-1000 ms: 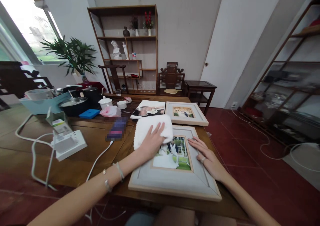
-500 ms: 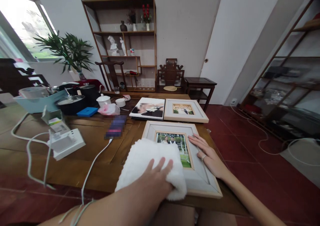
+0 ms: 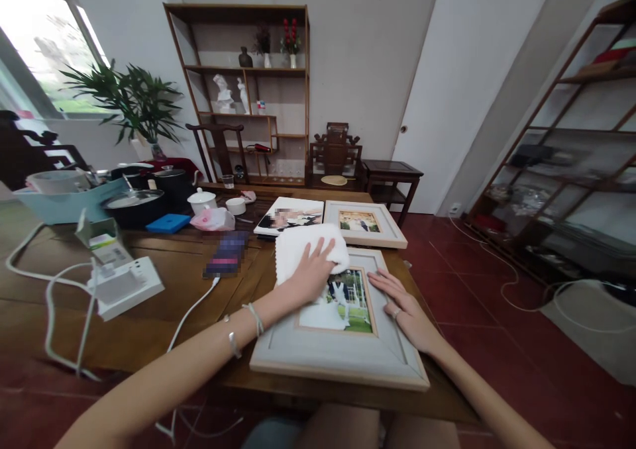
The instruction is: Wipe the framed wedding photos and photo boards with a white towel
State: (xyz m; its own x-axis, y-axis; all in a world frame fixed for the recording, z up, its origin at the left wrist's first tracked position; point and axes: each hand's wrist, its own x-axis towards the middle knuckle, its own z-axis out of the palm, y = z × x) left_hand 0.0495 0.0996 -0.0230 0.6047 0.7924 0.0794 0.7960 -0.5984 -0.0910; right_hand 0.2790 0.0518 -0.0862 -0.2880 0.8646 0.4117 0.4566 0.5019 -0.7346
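Observation:
A picture frame (image 3: 342,359) with a pale wide border and light wood edge lies flat near the table's front edge, a photo of a couple inside it. My left hand (image 3: 314,270) presses a fluffy white cloth (image 3: 293,247) onto the frame's far left part, fingers bent over the fabric. The cloth covers the far left corner and some of the photo. Resting on the right side of the border, my right hand (image 3: 400,303) has its fingers stretched out and holds nothing.
Behind lie a second picture frame (image 3: 392,235) and a white photo panel (image 3: 271,220). To the left are a phone (image 3: 226,253) on a white cable, a white power strip (image 3: 129,290), a blue box (image 3: 167,223), a white lidded cup (image 3: 202,200) and a dark pot (image 3: 132,210).
My left hand has slid the cloth away from me, from the near left part of the frame to its far left corner. My right hand stays on the right border.

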